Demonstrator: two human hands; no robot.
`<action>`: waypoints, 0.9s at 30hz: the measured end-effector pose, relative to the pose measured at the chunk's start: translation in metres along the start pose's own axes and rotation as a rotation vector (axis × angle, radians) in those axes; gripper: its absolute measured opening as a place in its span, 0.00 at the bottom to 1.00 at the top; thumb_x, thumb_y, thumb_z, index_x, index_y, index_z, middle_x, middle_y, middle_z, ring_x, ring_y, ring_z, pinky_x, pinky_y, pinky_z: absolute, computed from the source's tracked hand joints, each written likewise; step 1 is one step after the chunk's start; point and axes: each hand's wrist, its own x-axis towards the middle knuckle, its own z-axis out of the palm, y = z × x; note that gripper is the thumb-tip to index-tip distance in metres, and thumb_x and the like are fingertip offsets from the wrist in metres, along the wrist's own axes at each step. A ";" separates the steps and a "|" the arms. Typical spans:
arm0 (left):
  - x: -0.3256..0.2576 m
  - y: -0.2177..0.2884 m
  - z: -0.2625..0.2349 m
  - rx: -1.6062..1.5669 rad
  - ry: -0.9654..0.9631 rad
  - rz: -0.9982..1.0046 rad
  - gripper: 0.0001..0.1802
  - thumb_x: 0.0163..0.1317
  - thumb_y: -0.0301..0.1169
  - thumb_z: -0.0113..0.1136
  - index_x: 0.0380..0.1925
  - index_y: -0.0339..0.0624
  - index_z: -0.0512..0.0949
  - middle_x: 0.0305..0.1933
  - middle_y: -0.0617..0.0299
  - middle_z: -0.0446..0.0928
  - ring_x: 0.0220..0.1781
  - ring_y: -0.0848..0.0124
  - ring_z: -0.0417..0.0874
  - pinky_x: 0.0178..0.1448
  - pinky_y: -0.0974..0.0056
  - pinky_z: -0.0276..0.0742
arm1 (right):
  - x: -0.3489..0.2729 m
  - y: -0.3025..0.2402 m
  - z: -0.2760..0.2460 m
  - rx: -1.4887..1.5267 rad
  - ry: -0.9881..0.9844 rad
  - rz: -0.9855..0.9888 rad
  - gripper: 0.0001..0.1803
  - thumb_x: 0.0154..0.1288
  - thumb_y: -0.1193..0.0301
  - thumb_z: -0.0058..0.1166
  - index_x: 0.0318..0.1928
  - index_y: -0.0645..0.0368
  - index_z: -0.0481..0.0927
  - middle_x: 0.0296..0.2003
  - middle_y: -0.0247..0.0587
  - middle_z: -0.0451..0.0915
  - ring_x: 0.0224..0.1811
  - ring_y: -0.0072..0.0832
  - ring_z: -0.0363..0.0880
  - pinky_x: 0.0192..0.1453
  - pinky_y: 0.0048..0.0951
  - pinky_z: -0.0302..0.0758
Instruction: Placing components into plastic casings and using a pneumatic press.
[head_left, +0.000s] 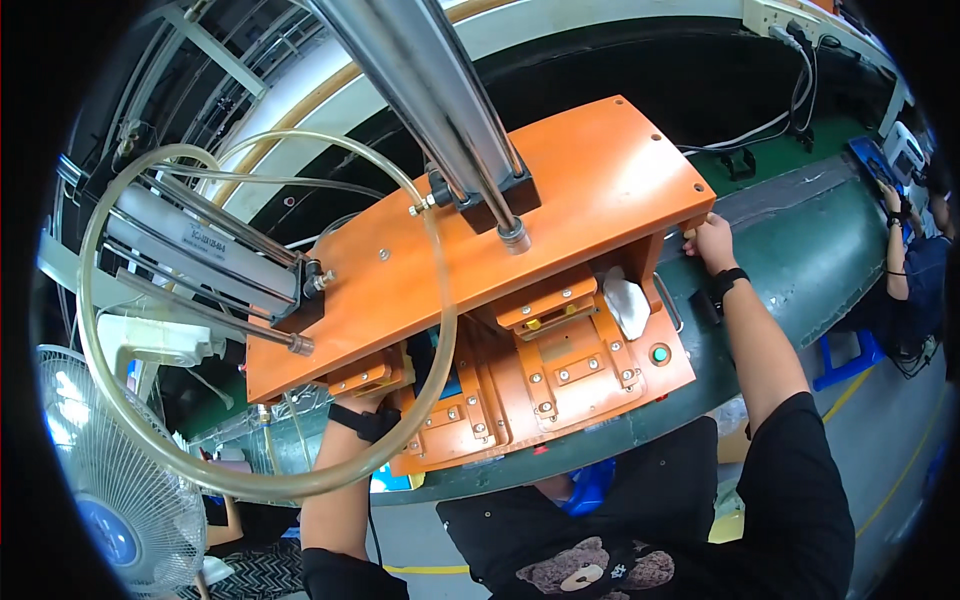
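An orange pneumatic press [570, 170] with two upright cylinders stands before me on the green bench. My left hand [368, 404] reaches in under its top plate at the left station, beside a dark and blue flat piece [424, 352]. The plate and upper block hide its fingers. At the right end of the press my right hand [712, 243] is closed by the plate's corner. Whatever its curled fingers hold is mostly covered; a small yellowish bit shows there. A crumpled white cloth or bag [627, 303] rests inside the right station, above a green button [659, 354].
A clear hose [445, 330] loops in front of the left cylinder [200, 250]. A caged fan [110, 480] stands at the lower left. White cables [745, 138] run along the back. At the far right another person's hand [890, 200] is by a blue device.
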 end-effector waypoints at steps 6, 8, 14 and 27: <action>0.004 0.002 -0.005 0.043 0.035 0.018 0.13 0.61 0.30 0.63 0.46 0.41 0.79 0.43 0.55 0.81 0.45 0.61 0.82 0.50 0.60 0.78 | 0.001 0.004 0.007 -0.014 -0.009 0.000 0.14 0.69 0.67 0.52 0.43 0.68 0.78 0.24 0.40 0.79 0.16 0.24 0.77 0.19 0.24 0.76; 0.003 0.003 -0.008 0.062 0.044 0.022 0.13 0.61 0.30 0.63 0.46 0.41 0.79 0.43 0.55 0.81 0.45 0.61 0.82 0.49 0.60 0.78 | 0.000 0.002 0.010 -0.005 -0.016 -0.005 0.14 0.69 0.67 0.52 0.42 0.68 0.78 0.23 0.40 0.79 0.16 0.24 0.77 0.19 0.24 0.76; -0.026 0.032 0.007 -0.381 -0.080 -0.339 0.12 0.62 0.28 0.60 0.45 0.37 0.79 0.43 0.52 0.82 0.46 0.61 0.82 0.50 0.60 0.77 | 0.001 0.006 -0.005 0.039 -0.020 -0.036 0.11 0.68 0.68 0.55 0.38 0.66 0.79 0.23 0.40 0.79 0.17 0.27 0.79 0.20 0.26 0.78; -0.100 0.023 0.098 -0.361 0.585 0.243 0.32 0.74 0.49 0.35 0.57 0.28 0.72 0.62 0.38 0.72 0.67 0.42 0.69 0.72 0.45 0.60 | 0.040 -0.047 -0.029 -0.960 0.419 -0.404 0.30 0.56 0.64 0.59 0.61 0.58 0.74 0.57 0.57 0.73 0.61 0.46 0.72 0.58 0.44 0.74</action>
